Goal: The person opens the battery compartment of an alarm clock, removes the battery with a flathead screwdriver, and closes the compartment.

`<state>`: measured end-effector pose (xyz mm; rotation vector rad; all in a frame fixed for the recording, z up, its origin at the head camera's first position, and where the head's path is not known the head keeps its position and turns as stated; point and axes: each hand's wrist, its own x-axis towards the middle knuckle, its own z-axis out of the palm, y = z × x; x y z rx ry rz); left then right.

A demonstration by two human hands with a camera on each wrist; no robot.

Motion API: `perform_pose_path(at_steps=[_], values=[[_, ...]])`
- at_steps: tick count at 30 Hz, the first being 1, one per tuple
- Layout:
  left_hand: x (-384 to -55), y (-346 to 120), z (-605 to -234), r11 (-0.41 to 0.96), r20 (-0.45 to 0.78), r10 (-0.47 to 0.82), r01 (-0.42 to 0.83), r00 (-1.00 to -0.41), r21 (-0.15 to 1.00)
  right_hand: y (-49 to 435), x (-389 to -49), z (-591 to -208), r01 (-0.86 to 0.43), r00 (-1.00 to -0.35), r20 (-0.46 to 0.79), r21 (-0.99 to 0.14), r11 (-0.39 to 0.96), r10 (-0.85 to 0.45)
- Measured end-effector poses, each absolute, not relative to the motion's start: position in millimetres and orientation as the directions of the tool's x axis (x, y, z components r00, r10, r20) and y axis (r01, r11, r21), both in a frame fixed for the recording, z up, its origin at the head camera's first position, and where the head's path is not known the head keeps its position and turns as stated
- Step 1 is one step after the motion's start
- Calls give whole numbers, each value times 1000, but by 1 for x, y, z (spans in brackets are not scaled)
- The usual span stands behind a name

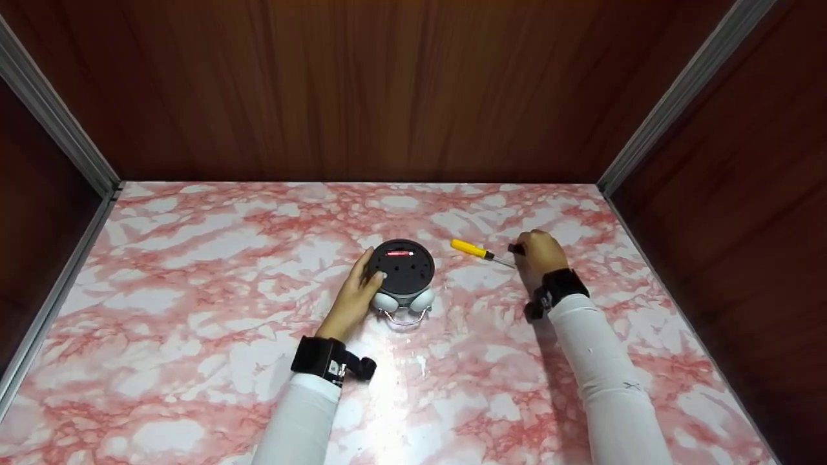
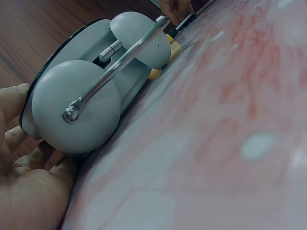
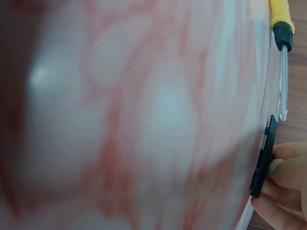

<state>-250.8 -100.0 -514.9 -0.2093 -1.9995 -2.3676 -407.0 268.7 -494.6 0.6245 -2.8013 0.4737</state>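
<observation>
A twin-bell alarm clock point(image 1: 406, 281) lies with its black back up, its two pale bells point(image 2: 76, 108) and metal handle point(image 2: 117, 67) toward the person. In its open battery compartment sits a red battery point(image 1: 398, 254). The left hand point(image 1: 355, 294) grips the clock's left side, thumb over the back's edge and fingers round the far side. To the right, the right hand point(image 1: 544, 252) pinches a small black battery cover point(image 3: 264, 160) close to the tabletop. Beside that hand lies a screwdriver point(image 1: 470, 248) with a yellow handle, its tip pointing toward the cover.
The pink-and-white marbled tabletop point(image 1: 194, 290) runs back to a brown wood-grain panel point(image 1: 362, 90). Similar panels stand at left and right, with grey metal strips point(image 1: 685, 90) along the corners.
</observation>
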Motion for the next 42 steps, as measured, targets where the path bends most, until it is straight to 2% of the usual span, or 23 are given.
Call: perform_pose_path(at_steps=[4, 11, 20, 31, 36, 42], values=[[-251, -100, -515, -175, 133, 62, 121, -989, 977, 270, -410, -498, -397, -909, 248, -270, 877, -335], [-251, -101, -515, -172, 138, 64, 126, -988, 977, 273, -413, -500, -384, -916, 229, -275, 881, -328], [-262, -99, -533, -173, 145, 60, 133, -988, 976, 274, -413, -490, -381, -918, 199, -210, 901, -342], [-268, -101, -545, -132, 166, 28, 161, -986, 978, 231, -413, -467, -510, -847, 284, -202, 836, -449], [-267, -102, -544, -127, 162, 40, 156, -986, 980, 211, -412, -467, -513, -850, 273, -230, 827, -451], [-255, -102, -520, -142, 143, 64, 133, -988, 981, 196, -407, -470, -501, -861, 236, -246, 830, -450]])
